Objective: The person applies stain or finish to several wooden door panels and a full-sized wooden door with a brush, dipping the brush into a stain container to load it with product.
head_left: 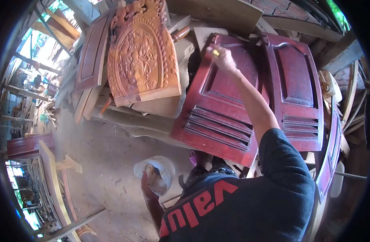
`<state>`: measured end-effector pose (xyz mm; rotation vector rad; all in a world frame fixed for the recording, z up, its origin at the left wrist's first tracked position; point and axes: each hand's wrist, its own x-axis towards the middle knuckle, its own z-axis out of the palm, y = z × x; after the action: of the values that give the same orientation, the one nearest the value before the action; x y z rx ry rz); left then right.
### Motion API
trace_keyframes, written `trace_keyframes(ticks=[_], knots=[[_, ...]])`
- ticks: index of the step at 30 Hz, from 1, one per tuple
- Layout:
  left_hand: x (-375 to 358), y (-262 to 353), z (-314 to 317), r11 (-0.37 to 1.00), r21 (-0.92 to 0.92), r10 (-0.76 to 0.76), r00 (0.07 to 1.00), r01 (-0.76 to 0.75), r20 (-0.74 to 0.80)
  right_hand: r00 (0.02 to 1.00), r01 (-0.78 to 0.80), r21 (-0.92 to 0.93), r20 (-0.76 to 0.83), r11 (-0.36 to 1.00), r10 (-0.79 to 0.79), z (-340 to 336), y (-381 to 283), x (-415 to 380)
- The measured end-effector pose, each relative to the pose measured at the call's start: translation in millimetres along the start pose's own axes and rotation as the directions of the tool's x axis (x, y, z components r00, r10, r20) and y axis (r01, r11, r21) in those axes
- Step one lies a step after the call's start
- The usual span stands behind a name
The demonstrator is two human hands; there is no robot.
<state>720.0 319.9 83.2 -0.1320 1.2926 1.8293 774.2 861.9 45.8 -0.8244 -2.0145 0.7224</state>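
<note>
My right hand (226,60) is closed around a small tool with a yellow handle (216,53); its working end is too small to make out. That hand is over the upper left of a dark red wooden panel (221,135), which has a raised field and louvre slats. Lower down, my left hand (147,186) grips a whitish plastic tub (167,167) by its side. The tub is tilted so that its mouth shows, and something pale brown is inside.
A second red panel (296,76) leans to the right of the first. On the left rests an orange carved board (138,60), beside a brown panel (94,50). Timber (56,181) stands at far left, and a white jug (331,86) at right.
</note>
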Motion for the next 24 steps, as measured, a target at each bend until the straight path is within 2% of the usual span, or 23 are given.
trace_keyframes(ticks=[1,2,3,4,5,6,8,9,10,12,14,16,18,19,20,22,23,24], knots=[[-4,-2,5,1.000,0.015,0.013,0.999,-0.012,-0.053,0.994,0.075,-0.143,0.089,0.987,-0.062,3,-14,-11],[-6,-5,7,1.000,0.010,0.017,0.998,-0.016,-0.059,0.958,-0.050,-0.182,0.269,0.982,0.099,9,-31,-30],[-8,-8,7,1.000,-0.022,0.003,0.998,-0.005,-0.067,0.937,0.151,0.325,0.254,0.933,-0.240,31,-25,-60],[-9,-10,9,0.999,-0.054,-0.008,0.997,0.004,-0.072,0.783,0.393,0.002,0.523,0.920,-0.336,44,-34,-90],[-8,-11,10,0.998,-0.059,0.001,0.997,-0.005,-0.072,0.724,0.448,0.318,0.419,0.835,-0.548,46,-69,-122],[-6,-14,10,0.999,-0.011,0.040,0.995,-0.041,-0.088,0.702,0.262,0.489,0.495,0.832,-0.512,43,-99,-154],[-3,-17,9,0.996,0.044,0.078,0.992,-0.074,-0.094,0.690,0.196,0.645,0.444,0.738,-0.571,26,-149,-185],[1,-19,8,0.995,0.049,0.091,0.991,-0.087,-0.100,0.691,0.013,0.666,0.533,0.746,-0.488,17,-161,-191],[4,-20,8,0.994,0.053,0.102,0.989,-0.097,-0.105,0.711,-0.250,0.728,0.585,0.638,-0.389,13,-160,-191],[9,-18,14,0.995,0.039,0.092,0.993,-0.089,-0.079,0.783,-0.476,0.701,0.613,0.530,-0.107,-7,-161,-158],[14,-19,15,0.997,0.023,0.081,0.995,-0.080,-0.056,0.733,-0.668,0.621,0.643,0.409,0.221,2,-124,-123],[21,-26,14,0.981,0.151,0.123,0.992,-0.120,-0.007,0.909,-0.386,0.716,0.402,0.582,0.110,13,-90,-88],[23,-24,37,0.995,0.079,0.054,0.999,-0.055,0.007,0.946,-0.129,0.574,0.315,0.809,-0.073,11,-75,-69],[26,-24,50,1.000,0.005,-0.001,1.000,0.001,0.026,0.907,-0.288,0.682,0.419,0.672,-0.037,11,-72,-68],[31,-28,56,1.000,0.002,-0.017,1.000,0.017,0.026,0.814,-0.492,0.642,0.579,0.588,0.049,1,-72,-72],[38,-27,58,0.992,-0.055,-0.101,0.980,0.112,0.174,0.815,-0.331,0.602,0.570,0.727,-0.101,-23,-51,-81],[44,-30,52,0.986,-0.079,-0.131,0.972,0.149,0.196,0.765,-0.457,0.470,0.641,0.755,0.063,-53,-53,-88],[43,-29,53,0.985,-0.076,-0.137,0.971,0.154,0.198,0.726,-0.564,0.425,0.664,0.708,0.179,-82,-36,-94]])
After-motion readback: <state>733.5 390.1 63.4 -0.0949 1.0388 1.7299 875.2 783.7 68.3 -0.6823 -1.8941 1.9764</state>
